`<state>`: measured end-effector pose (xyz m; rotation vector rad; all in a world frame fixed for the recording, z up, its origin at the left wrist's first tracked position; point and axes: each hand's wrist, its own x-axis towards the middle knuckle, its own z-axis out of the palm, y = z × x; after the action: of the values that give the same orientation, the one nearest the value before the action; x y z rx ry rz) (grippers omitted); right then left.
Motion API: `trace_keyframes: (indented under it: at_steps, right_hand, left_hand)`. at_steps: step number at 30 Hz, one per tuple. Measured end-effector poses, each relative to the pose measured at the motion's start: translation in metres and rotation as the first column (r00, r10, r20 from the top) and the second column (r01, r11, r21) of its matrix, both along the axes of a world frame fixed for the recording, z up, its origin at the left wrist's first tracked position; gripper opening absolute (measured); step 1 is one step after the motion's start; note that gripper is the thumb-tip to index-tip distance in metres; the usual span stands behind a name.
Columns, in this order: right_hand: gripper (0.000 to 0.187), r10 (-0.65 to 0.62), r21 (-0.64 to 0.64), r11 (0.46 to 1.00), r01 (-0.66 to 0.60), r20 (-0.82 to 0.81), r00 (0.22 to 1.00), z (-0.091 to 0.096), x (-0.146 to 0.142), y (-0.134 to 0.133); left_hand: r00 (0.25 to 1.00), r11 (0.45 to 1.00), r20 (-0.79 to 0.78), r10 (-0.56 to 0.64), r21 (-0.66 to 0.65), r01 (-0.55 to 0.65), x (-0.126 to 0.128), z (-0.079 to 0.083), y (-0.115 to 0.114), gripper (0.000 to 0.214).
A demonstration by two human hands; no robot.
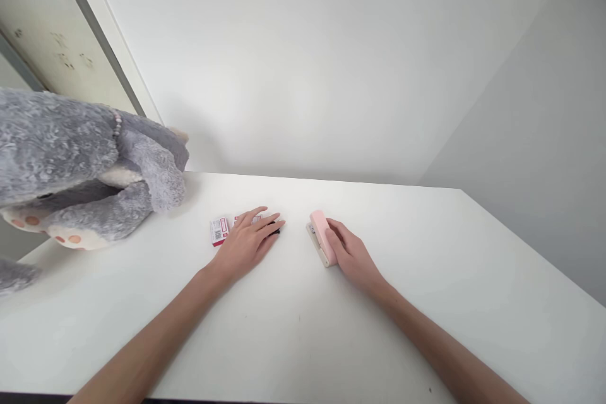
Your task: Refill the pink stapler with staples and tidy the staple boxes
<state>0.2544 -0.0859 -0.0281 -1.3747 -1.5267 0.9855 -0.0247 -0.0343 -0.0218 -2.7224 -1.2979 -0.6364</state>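
My right hand (349, 250) is closed around a pink stapler (324, 237) with a pale base, which rests on the white table (293, 303). My left hand (247, 237) lies palm down with its fingers spread. Beneath those fingers, a second red and white box (258, 219) and a small black object (276, 228) are mostly covered, so I cannot make out what the black one is. Just left of that hand sits a small red and white box (219, 231) with a barcode on top.
A large grey plush toy (127, 158) takes up the table's left side. Behind the table rises a white wall (303, 76), and a grey wall (544, 139) stands at the right. The table's front edge runs along the bottom of the view.
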Motion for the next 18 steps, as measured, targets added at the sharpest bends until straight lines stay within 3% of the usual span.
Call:
trace_keyframes:
  at_steps: [11,15,18]
  right_hand:
    - [0.053,0.078,0.039,0.996,-0.08,0.06,0.995,0.0034,-0.0011,-0.003]
    - [0.039,0.091,0.111,0.989,-0.102,0.095,0.991,0.0023,-0.0009,-0.0035]
    - [0.032,0.09,0.167,0.98,-0.106,0.101,0.991,0.0009,-0.0007,-0.0021]
  left_hand:
    - [0.981,0.977,0.077,0.181,0.103,-0.188,-0.0055,-0.0029,0.004,0.031]
    - [0.964,0.95,0.078,0.254,0.168,-0.264,-0.0072,-0.0018,0.004,0.028]
    - [0.967,0.953,0.108,0.23,0.179,-0.246,-0.0051,0.0018,0.0015,0.029]
